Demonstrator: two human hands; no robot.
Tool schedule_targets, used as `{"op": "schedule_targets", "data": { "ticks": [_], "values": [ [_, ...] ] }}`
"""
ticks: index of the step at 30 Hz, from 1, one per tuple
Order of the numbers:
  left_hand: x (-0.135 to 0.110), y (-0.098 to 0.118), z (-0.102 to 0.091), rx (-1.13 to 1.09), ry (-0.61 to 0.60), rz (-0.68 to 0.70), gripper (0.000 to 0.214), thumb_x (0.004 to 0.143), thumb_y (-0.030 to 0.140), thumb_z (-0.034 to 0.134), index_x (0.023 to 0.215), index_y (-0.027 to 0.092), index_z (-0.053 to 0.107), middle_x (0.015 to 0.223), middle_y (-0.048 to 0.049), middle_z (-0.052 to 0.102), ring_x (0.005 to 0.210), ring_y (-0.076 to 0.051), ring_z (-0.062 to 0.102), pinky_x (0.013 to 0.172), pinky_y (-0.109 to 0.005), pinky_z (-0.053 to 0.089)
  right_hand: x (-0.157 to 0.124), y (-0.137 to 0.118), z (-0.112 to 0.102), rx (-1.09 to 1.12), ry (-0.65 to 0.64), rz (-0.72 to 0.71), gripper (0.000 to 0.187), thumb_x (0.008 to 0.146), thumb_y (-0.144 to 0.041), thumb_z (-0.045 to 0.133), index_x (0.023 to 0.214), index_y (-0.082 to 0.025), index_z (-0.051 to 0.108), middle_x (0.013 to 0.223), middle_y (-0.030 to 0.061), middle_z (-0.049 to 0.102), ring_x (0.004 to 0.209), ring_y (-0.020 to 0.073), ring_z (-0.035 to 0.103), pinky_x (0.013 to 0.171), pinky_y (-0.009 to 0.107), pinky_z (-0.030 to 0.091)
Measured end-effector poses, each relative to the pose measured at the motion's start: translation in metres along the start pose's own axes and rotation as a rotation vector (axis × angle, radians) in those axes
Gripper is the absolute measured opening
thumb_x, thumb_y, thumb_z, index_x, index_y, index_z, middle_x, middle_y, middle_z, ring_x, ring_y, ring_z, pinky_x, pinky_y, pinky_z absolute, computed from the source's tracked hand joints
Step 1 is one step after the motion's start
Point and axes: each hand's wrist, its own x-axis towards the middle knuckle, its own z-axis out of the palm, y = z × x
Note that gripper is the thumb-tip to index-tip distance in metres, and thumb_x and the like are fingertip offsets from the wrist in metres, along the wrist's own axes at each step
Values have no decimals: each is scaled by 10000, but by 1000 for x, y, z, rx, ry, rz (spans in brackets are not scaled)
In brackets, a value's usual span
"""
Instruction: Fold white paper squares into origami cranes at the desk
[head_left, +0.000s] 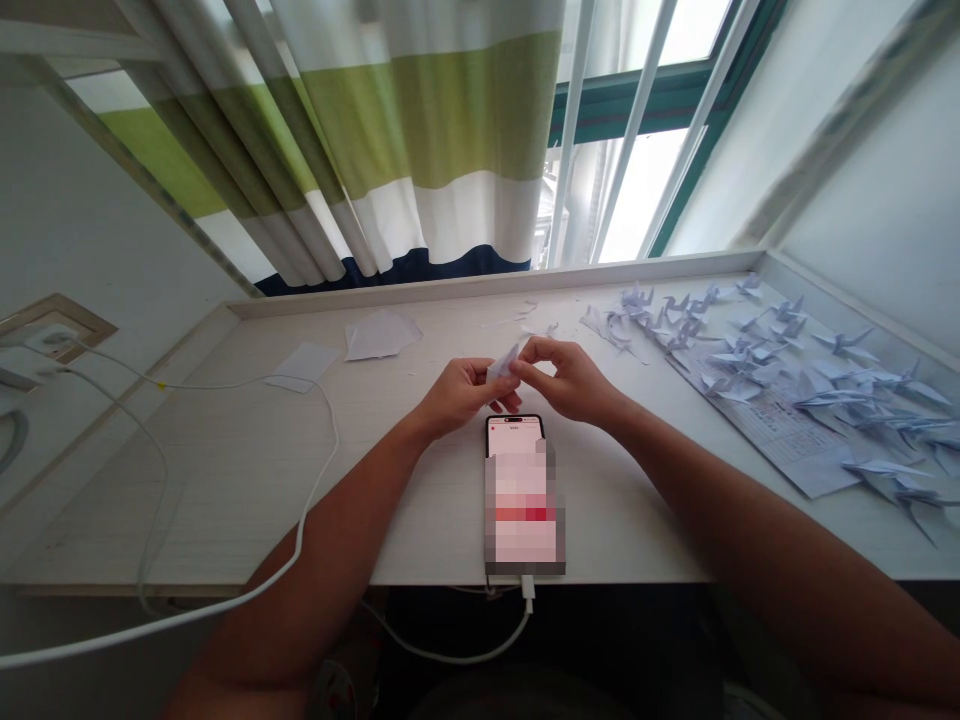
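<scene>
A small folded piece of white paper (502, 364) is held up between my two hands, above the middle of the desk. My left hand (463, 392) grips its lower left side between thumb and fingers. With thumb and forefinger, my right hand (561, 376) pinches the paper at its right side. Part of the folded paper is hidden behind the fingers, so its full shape cannot be made out. Just below the hands lies a phone (517, 480) with its screen lit and partly blurred.
Several folded paper cranes (750, 350) spread over the right side, some on a printed sheet (787, 430). Loose white paper squares (382, 335) and a single sheet (304, 366) lie at left. A white cable (330, 420) crosses my left arm; a charging plug (528, 590) sits in the phone.
</scene>
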Motion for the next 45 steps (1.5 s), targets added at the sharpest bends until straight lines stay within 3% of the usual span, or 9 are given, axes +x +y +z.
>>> {"op": "schedule_targets", "data": {
  "ticks": [6,13,18,23,27,34,37,40,45],
  "values": [
    [0,1,-1,33,-26,13,366,855,471,790,889,108,755,777,-98,795,693,-161,725,657,-260,546,-1,-4,-3,6,71,-16,250,918,-409,688,788,-201,641,815,37,714,761,186,626,733,346,481],
    [-2,8,3,5,-110,-42,388,834,477,809,855,95,750,821,-124,801,741,-182,747,711,-285,575,1,-3,-7,107,35,-18,280,881,-447,744,777,-195,684,782,33,707,740,179,624,725,347,492],
    [-4,11,3,-17,-99,-49,363,833,451,815,833,95,743,787,-108,793,717,-169,733,696,-270,565,2,-5,-9,169,13,1,337,893,-483,718,736,-188,678,733,25,676,719,172,600,709,335,478],
    [-5,16,5,-49,-129,-76,347,842,440,809,826,100,741,800,-108,796,748,-183,750,736,-291,575,1,-6,-5,88,137,-3,357,916,-450,691,678,-194,618,688,15,640,667,159,563,657,324,438],
    [-6,16,4,-64,-148,-60,327,861,424,796,827,103,749,815,-113,804,772,-188,762,772,-302,584,0,-6,1,78,156,28,373,937,-448,670,675,-200,578,676,10,632,654,154,565,656,325,445],
    [-2,4,0,-88,-23,-43,393,828,465,821,959,99,762,817,-117,810,759,-191,768,759,-304,591,1,2,4,325,26,125,361,831,-503,793,984,-197,677,923,51,714,844,195,681,787,366,558],
    [-2,4,-1,-98,-42,-52,420,811,479,832,970,96,764,856,-135,814,792,-211,778,779,-327,601,0,6,6,385,-37,146,329,815,-498,807,817,-189,691,817,34,703,777,179,667,764,360,558],
    [-3,7,-1,-122,-69,-75,428,786,445,862,1020,100,763,926,-153,817,828,-231,788,804,-349,607,1,6,6,388,-6,151,316,817,-477,808,756,-190,691,756,20,685,715,159,632,711,337,536],
    [-4,11,-3,-202,-149,-81,550,937,600,635,1135,100,748,1081,-201,797,889,-267,795,844,-403,610,1,6,5,463,23,139,292,814,-430,817,722,-194,673,731,2,666,697,147,606,693,321,513]
  ]
}}
